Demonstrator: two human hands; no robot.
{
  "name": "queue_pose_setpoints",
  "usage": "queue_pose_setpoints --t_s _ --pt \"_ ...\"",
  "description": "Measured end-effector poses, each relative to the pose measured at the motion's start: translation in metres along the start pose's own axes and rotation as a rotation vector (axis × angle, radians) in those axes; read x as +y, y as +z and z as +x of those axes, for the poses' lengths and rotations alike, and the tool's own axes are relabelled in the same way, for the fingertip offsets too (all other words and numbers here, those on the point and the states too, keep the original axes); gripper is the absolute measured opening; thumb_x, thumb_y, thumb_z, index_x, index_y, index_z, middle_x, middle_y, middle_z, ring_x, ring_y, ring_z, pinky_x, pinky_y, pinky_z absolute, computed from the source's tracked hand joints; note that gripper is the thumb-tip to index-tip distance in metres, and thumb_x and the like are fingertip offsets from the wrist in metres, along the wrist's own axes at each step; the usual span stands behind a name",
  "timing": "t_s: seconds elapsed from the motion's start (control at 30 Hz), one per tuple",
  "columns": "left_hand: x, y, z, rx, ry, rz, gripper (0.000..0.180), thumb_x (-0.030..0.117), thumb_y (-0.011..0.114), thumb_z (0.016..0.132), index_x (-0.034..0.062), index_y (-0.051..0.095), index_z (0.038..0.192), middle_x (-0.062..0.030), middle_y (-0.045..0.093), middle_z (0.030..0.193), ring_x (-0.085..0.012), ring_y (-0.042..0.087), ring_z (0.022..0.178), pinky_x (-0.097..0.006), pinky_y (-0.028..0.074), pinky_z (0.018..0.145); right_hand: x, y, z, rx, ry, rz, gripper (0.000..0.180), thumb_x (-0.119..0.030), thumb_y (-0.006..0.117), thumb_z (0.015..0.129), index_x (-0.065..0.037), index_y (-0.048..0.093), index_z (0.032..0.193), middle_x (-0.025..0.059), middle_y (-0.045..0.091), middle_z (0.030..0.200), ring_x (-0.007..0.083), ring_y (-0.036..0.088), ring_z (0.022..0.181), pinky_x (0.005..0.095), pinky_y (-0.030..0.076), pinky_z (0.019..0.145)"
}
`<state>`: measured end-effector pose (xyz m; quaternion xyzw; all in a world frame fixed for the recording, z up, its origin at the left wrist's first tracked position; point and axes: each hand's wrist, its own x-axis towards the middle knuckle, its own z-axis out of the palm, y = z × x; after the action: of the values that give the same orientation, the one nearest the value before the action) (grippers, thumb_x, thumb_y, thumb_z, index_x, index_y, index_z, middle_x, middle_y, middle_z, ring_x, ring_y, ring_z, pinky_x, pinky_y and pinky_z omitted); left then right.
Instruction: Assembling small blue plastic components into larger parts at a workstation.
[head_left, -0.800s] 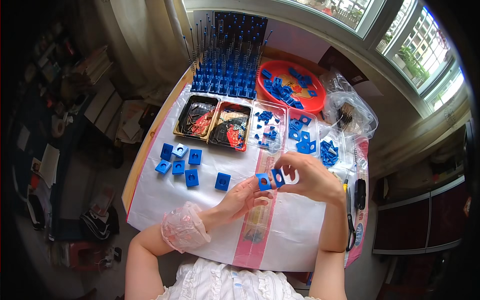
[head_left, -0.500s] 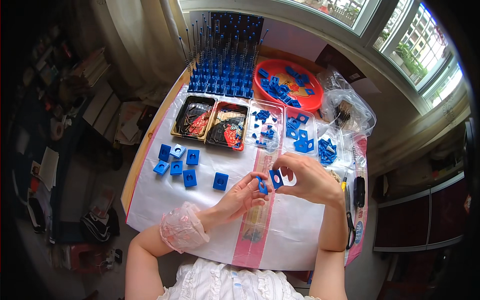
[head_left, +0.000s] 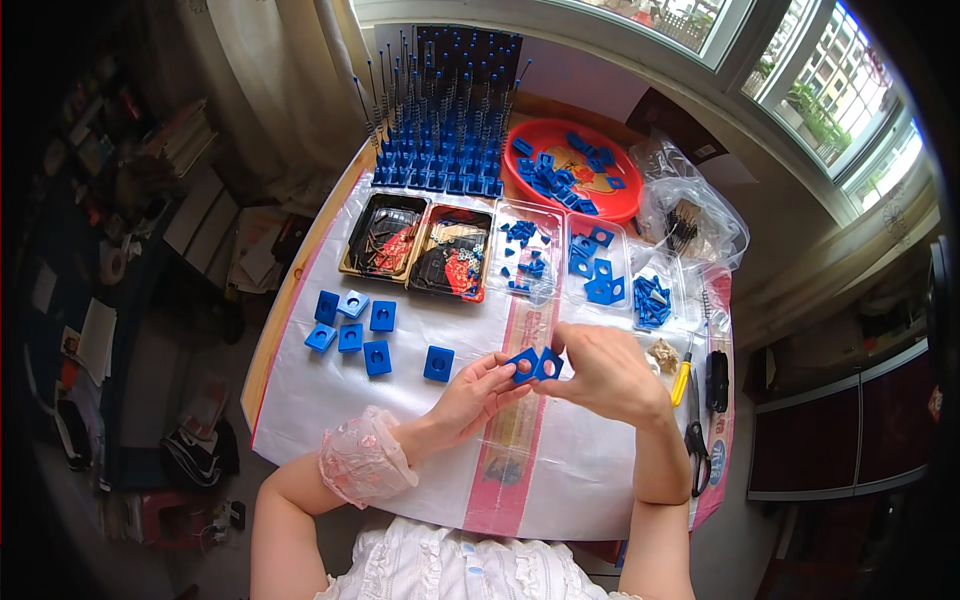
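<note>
Above the plastic-covered table (head_left: pixel 600 480), my left hand (head_left: pixel 475 395) and my right hand (head_left: pixel 600 375) meet around two small blue square plastic pieces, each with a round hole. My left fingers pinch one blue piece (head_left: pixel 522 364); my right fingers pinch the other blue piece (head_left: pixel 548 362) pressed against it. A single blue square block (head_left: pixel 438 363) lies on the sheet just left of my left hand. Further left sits a cluster of several blue blocks (head_left: pixel 350 325).
At the back stand a rack of blue bases with thin rods (head_left: pixel 440 120), a red bowl (head_left: pixel 625 205) of blue parts, two black trays (head_left: pixel 415 245), clear trays (head_left: pixel 590 265) of blue parts and a plastic bag (head_left: pixel 690 215). A yellow-handled screwdriver (head_left: pixel 682 380) and scissors (head_left: pixel 695 445) lie at the right.
Both hands have stayed in place; the two blue pieces have been brought closer together and turned slightly between my fingers.
</note>
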<state>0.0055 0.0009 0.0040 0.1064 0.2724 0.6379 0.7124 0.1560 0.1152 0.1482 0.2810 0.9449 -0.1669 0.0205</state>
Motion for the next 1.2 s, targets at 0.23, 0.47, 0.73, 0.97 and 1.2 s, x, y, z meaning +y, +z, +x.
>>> queue_pose_setpoints --t_s 0.23,0.47,0.73,0.97,1.2 --pt "0.007 0.01 -0.002 0.03 -0.043 0.053 0.017 0.011 0.05 0.103 0.0033 0.052 0.118 -0.0105 0.063 0.117 -0.0161 0.067 0.098 -0.023 0.056 0.092 0.009 -0.002 -0.004 0.065 -0.013 -0.056 0.039 -0.027 0.082 0.071 -0.003 0.06 0.092 0.0136 0.067 0.085 0.0332 0.065 0.081 0.0406 0.05 0.072" --pt "-0.004 0.0 0.0 -0.017 0.047 0.258 0.02 0.008 0.056 0.1 0.0023 0.057 0.12 -0.0076 0.066 0.114 -0.0107 0.064 0.101 -0.022 0.053 0.09 0.005 -0.006 -0.003 0.043 -0.2 -0.039 0.039 -0.011 0.081 0.07 -0.005 0.058 0.1 0.0112 0.059 0.097 0.0304 0.059 0.097 0.0402 0.048 0.082" --pt "0.0 -0.009 -0.004 -0.185 -0.155 -0.044 0.023 0.009 0.062 0.097 0.0004 0.062 0.118 -0.0022 0.066 0.106 -0.0061 0.058 0.091 -0.021 0.048 0.083 -0.002 0.008 0.003 -0.049 -0.367 0.041 0.038 -0.009 0.08 0.072 -0.005 0.056 0.101 0.0111 0.057 0.101 0.0312 0.056 0.101 0.0406 0.046 0.086" --pt "0.005 0.005 -0.006 -0.211 -0.137 0.085 0.028 0.012 0.066 0.095 0.0002 0.062 0.121 -0.0022 0.066 0.109 -0.0076 0.06 0.1 -0.022 0.048 0.091 0.004 -0.002 0.005 -0.139 -0.342 0.133 0.037 -0.015 0.08 0.074 -0.004 0.056 0.1 0.0119 0.063 0.092 0.0332 0.062 0.091 0.0422 0.048 0.082" --pt "0.0 -0.009 -0.002 -0.196 -0.098 0.075 0.027 0.014 0.066 0.096 0.002 0.063 0.12 -0.0023 0.067 0.109 -0.0069 0.059 0.097 -0.022 0.049 0.089 -0.005 0.003 0.004 -0.002 -0.377 0.075 0.037 -0.016 0.078 0.074 -0.002 0.051 0.095 0.0139 0.062 0.092 0.0339 0.062 0.091 0.0426 0.049 0.079"
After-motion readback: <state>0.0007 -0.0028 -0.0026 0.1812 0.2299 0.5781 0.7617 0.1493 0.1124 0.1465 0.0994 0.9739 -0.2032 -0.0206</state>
